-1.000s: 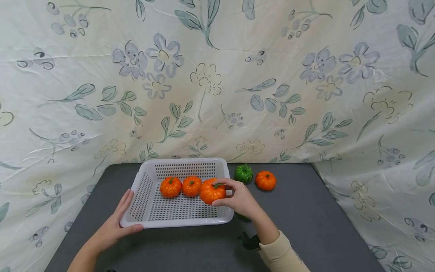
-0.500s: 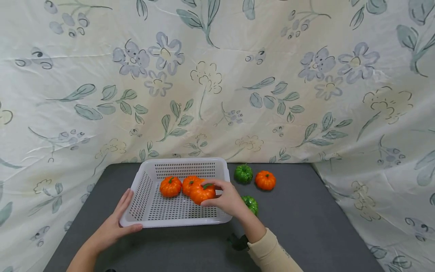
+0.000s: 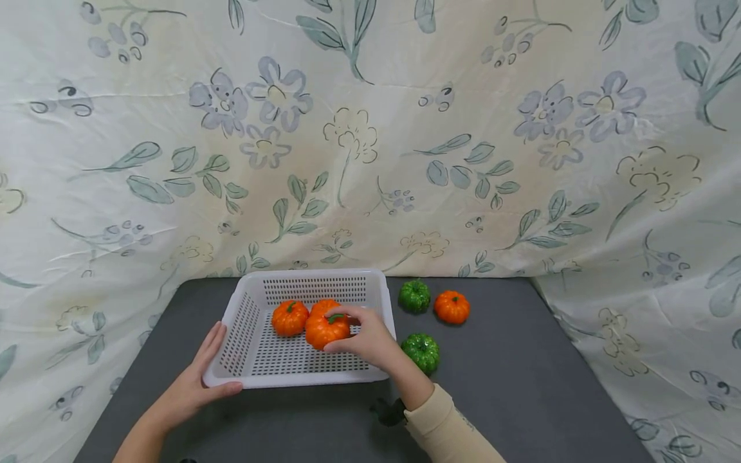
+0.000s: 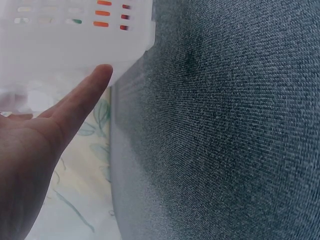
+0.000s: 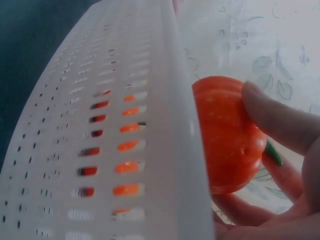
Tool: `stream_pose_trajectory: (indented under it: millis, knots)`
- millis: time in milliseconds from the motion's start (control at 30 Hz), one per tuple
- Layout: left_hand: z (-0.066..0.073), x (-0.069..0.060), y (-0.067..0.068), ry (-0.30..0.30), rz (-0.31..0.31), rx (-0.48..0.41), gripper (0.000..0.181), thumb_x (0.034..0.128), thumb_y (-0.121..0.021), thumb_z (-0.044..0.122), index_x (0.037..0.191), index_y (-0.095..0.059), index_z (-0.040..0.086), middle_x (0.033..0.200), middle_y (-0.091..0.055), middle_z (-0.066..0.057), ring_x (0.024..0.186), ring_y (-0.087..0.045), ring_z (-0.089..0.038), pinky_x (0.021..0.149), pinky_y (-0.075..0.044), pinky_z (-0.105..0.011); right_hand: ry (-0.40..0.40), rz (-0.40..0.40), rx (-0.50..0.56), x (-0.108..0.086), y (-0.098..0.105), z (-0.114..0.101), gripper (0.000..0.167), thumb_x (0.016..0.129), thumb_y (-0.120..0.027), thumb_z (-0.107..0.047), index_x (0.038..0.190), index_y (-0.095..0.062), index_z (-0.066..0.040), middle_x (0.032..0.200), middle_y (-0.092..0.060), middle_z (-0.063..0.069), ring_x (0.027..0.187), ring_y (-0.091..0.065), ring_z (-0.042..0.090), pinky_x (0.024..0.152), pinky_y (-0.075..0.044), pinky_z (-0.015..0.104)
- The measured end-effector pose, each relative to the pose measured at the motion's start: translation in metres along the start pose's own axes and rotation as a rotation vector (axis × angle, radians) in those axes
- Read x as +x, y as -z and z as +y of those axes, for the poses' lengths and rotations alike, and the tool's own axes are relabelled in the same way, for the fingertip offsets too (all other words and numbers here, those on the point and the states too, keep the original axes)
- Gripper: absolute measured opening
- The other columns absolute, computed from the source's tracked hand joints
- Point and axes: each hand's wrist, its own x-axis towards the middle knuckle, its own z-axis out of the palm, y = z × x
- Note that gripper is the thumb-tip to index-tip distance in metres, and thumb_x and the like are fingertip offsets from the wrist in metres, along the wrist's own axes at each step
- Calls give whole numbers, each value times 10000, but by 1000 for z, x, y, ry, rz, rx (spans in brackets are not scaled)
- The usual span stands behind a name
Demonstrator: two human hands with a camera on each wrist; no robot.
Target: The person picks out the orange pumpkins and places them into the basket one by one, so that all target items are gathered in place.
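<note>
My right hand [image 3: 366, 337] pinches an orange toy pumpkin [image 3: 325, 330] with a green stem between thumb and fingers. The pumpkin is over the white perforated basket [image 3: 272, 379], partly covering another orange pumpkin [image 3: 326, 305] inside it. One more orange pumpkin [image 3: 289, 318] sits to the left in the basket. In the right wrist view, the held pumpkin [image 5: 227, 137] shows above the basket's rim [image 5: 187, 120]. My left hand [image 3: 188, 386] rests against the basket's front left corner, fingers straight along its outside. In the left wrist view, an extended digit touches the basket wall [image 4: 65, 45].
Right of the basket, two green pumpkins stand on the dark table [image 3: 521, 379]: one at the back [image 3: 414, 296], one nearer [image 3: 421, 353]. An orange pumpkin [image 3: 452, 307] lies beside the back one. A floral cloth [image 3: 370, 193] hangs behind the table.
My right hand has carried the pumpkin leftward over the basket, from its right side toward the middle. The nearer green pumpkin has come into view. My left hand stays at the basket's corner.
</note>
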Motion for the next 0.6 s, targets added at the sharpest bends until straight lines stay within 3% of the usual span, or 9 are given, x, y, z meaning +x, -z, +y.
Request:
stream_pose_trajectory:
  millis: [67,133,167,300,367,467,500,533,600]
  knots:
    - [-1,0,0,3,0,4,1113,848,-792,130,1635,-19,283,1694,163,6,1473,-3,-507,1194,-67,-307,-13,-1,-7,1,-2,-2,458,753,-907,-229,1170,-719,-242,1393,-601,18,1198,-582,303,980,-495,504]
    - [-1,1,0,9,0,9,1116,849,-794,139,1635,-16,285,1695,168,-2,1475,-5,-510,1201,-70,-427,-18,0,-22,2,-5,-2,468,746,-911,-236,1173,-720,-251,1369,-616,10,1160,-595,286,947,-511,474]
    - [-2,1,0,16,-1,13,1115,851,-795,154,1634,-13,294,1695,171,3,1476,-8,-507,1192,-74,-317,-21,0,-29,3,-7,-2,474,743,-913,-239,1175,-719,-253,1352,-624,7,1148,-602,278,933,-518,463]
    - [0,2,0,22,-4,10,1112,854,-789,146,1634,-7,281,1693,181,-1,1482,7,-520,1193,-69,-366,-35,3,-52,7,-15,-3,495,723,-925,-256,1174,-720,-275,1283,-650,-16,1102,-601,227,912,-523,415]
    - [1,2,0,16,-2,10,1112,854,-787,136,1635,-9,273,1693,178,1,1478,4,-524,1123,-89,-155,-44,2,-55,9,-19,-5,500,716,-930,-261,1170,-722,-285,1257,-651,-24,1077,-595,206,898,-523,385]
    - [2,1,0,5,1,20,1109,855,-785,130,1636,-11,268,1693,172,-1,1472,-18,-519,947,-113,7,-57,-5,-44,12,-25,-8,486,714,-931,-251,1155,-728,-282,1242,-638,-19,1017,-571,191,872,-516,354]
    - [2,1,0,4,2,21,1109,853,-787,130,1636,-14,269,1694,169,-2,1471,-19,-518,936,-118,12,-62,-7,-38,13,-27,-8,483,714,-931,-245,1152,-731,-280,1243,-634,-14,999,-566,191,862,-515,346]
    - [2,1,0,3,2,17,1108,852,-787,127,1636,-17,267,1694,168,-6,1474,-11,-519,1017,-105,-36,-71,-9,-35,13,-29,-9,477,716,-930,-244,1149,-732,-284,1248,-626,-12,991,-560,188,855,-515,342]
    - [2,0,0,7,3,8,1107,851,-787,123,1636,-21,273,1694,170,-11,1478,8,-519,1152,-65,-205,-80,-11,-36,15,-33,-8,469,720,-928,-251,1145,-735,-289,1268,-613,-2,992,-556,191,849,-523,351]
